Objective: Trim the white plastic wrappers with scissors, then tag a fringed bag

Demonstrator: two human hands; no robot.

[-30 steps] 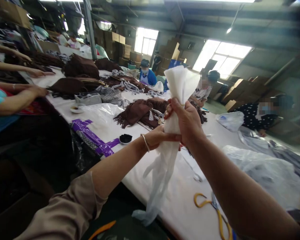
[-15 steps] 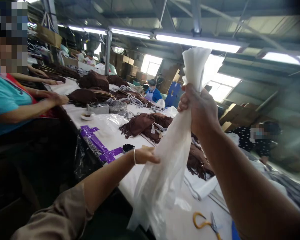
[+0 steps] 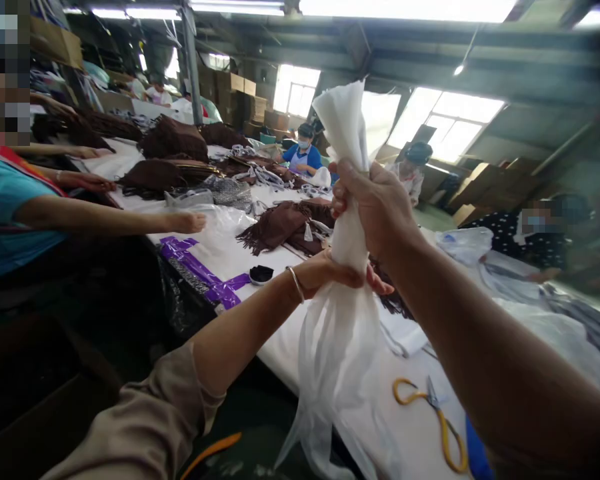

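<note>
Left hand [image 3: 343, 270] clamped just below right hand [image 3: 384, 203] on a filmy white bundle [image 3: 341, 120], upright above the table [image 3: 285, 343] (tails hanging), probably so its loose layers stay gathered.

Before you, the white, translucent plastic bundle [image 3: 347, 247] stands roughly upright above the table [image 3: 290, 353], gathered narrow through its middle where both your hands grip it, flared into stacked folds at the top and hanging in loose, wispy strips below.

2 hands [image 3: 353, 233] around white plastic sheeting [image 3: 343, 333] above table [image 3: 300, 363]
</note>
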